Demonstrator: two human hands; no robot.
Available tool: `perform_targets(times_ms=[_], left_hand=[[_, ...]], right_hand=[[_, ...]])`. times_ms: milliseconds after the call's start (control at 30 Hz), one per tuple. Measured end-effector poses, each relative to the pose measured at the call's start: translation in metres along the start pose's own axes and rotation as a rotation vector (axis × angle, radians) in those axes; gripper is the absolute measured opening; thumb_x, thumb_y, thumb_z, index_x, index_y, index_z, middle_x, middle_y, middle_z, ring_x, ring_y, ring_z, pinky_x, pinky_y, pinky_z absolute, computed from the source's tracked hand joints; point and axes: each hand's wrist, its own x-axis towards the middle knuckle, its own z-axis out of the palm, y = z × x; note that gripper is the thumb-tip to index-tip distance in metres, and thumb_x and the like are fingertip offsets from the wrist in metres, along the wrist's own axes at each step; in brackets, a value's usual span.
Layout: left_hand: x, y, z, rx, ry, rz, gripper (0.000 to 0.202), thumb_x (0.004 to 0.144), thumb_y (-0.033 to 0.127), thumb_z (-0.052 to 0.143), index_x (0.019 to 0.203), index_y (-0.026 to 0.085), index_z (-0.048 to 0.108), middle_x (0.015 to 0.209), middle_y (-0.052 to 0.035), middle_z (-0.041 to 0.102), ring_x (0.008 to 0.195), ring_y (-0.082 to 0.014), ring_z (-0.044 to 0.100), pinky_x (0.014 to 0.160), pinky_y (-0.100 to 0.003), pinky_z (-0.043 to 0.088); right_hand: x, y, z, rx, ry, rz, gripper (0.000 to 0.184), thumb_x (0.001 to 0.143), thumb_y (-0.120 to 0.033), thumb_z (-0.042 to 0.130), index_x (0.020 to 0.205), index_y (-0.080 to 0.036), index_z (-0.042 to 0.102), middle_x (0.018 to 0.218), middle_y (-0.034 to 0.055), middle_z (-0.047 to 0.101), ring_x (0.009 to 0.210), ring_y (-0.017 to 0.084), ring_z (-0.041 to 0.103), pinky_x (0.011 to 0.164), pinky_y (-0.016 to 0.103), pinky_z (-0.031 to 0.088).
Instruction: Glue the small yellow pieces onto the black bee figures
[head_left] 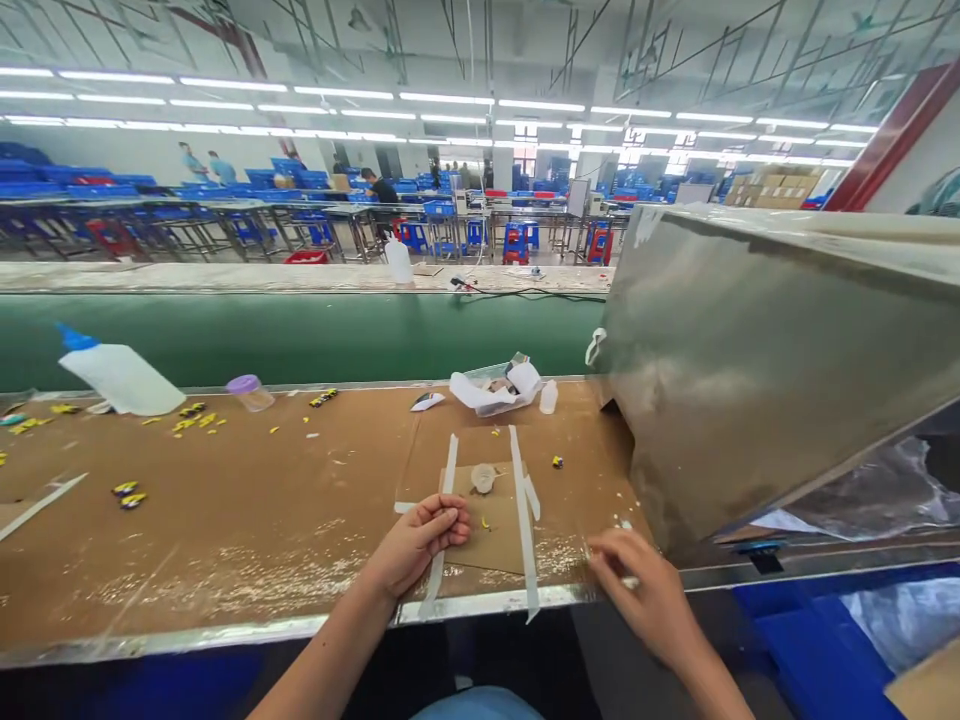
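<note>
My left hand (426, 545) rests at the left edge of a taped cardboard piece (487, 545), its fingers curled and thumb pressed against them; whatever they hold, if anything, is hidden. To the right of the card, my right hand (641, 592) hovers over the table's front edge, slightly blurred. Its fingers are bent toward the thumb, and a small white spot shows between them that I cannot make out. On the card lie a round whitish blob (484, 479) and a tiny yellow piece (485, 523). White tape strips (523, 510) run along its sides.
Behind the card sit a crumpled plastic tray (495, 388) and a small white bottle (549, 397). A large metal hood (750, 370) blocks the right. Leftward are a blue-capped bottle (124, 378), a purple-lidded jar (250, 393) and several yellow pieces (196, 420). A green belt (300, 340) runs beyond.
</note>
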Motion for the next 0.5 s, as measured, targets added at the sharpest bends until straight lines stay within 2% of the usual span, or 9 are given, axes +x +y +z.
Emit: perform_targets(times_ms=[67,133,200,267,367,433,500], left_hand=[[0.0,-0.002,-0.003,-0.021,-0.011,0.004,0.033,0.053,0.025,0.085,0.074,0.011,0.065,0.066,-0.0042,0.067,0.056,-0.01,0.062,0.059,-0.019,0.05],[-0.001,-0.003,-0.003,-0.044,-0.012,0.007,0.033,0.052,0.025,0.086,0.074,0.011,0.065,0.065,-0.004,0.067,0.055,-0.0098,0.061,0.058,-0.019,0.049],[0.0,-0.001,-0.002,-0.056,-0.01,0.003,0.031,0.054,0.024,0.085,0.074,0.011,0.065,0.065,-0.0044,0.067,0.054,-0.0099,0.061,0.058,-0.02,0.049],[0.0,0.0,-0.001,-0.053,-0.002,-0.008,0.028,0.055,0.021,0.083,0.074,0.011,0.065,0.065,-0.0049,0.067,0.054,-0.0102,0.061,0.058,-0.021,0.049],[-0.002,0.002,0.003,-0.018,0.04,-0.018,0.028,0.054,0.019,0.083,0.074,0.01,0.065,0.066,-0.0054,0.067,0.055,-0.0109,0.062,0.058,-0.02,0.05],[-0.003,0.004,0.006,0.025,0.082,-0.029,0.032,0.05,0.019,0.084,0.076,0.01,0.066,0.066,-0.0058,0.068,0.057,-0.0115,0.062,0.06,-0.02,0.051],[0.001,0.007,0.005,0.077,0.131,-0.073,0.034,0.046,0.017,0.084,0.075,0.011,0.067,0.067,-0.0061,0.069,0.059,-0.0132,0.063,0.06,-0.021,0.053]], right_hand=[[0.046,0.0,0.016,-0.069,0.01,0.075,0.025,0.082,-0.037,0.051,0.099,-0.027,0.066,0.099,0.0074,0.063,0.078,0.018,0.062,0.075,0.033,0.052],[0.084,0.009,0.031,-0.09,0.007,0.1,0.032,0.078,-0.028,0.052,0.108,-0.024,0.063,0.114,0.0108,0.056,0.089,0.021,0.06,0.086,0.04,0.048],[0.11,0.017,0.044,-0.091,-0.023,0.118,0.029,0.076,-0.021,0.052,0.103,-0.021,0.064,0.11,0.013,0.056,0.098,0.026,0.056,0.092,0.046,0.043],[0.119,0.02,0.051,-0.073,-0.07,0.13,0.021,0.076,-0.018,0.052,0.091,-0.02,0.066,0.099,0.0131,0.058,0.096,0.026,0.056,0.092,0.047,0.042],[0.097,0.015,0.037,-0.026,-0.128,0.145,0.015,0.077,-0.02,0.053,0.084,-0.021,0.067,0.089,0.0088,0.06,0.088,0.022,0.058,0.088,0.041,0.045],[0.061,0.012,0.012,0.016,-0.166,0.164,0.013,0.076,-0.025,0.059,0.086,-0.023,0.068,0.086,0.0041,0.062,0.082,0.017,0.059,0.082,0.032,0.048],[0.013,0.012,-0.021,0.091,-0.231,0.22,0.012,0.074,-0.032,0.064,0.082,-0.024,0.069,0.078,-0.0003,0.062,0.065,0.012,0.058,0.066,0.025,0.05]])
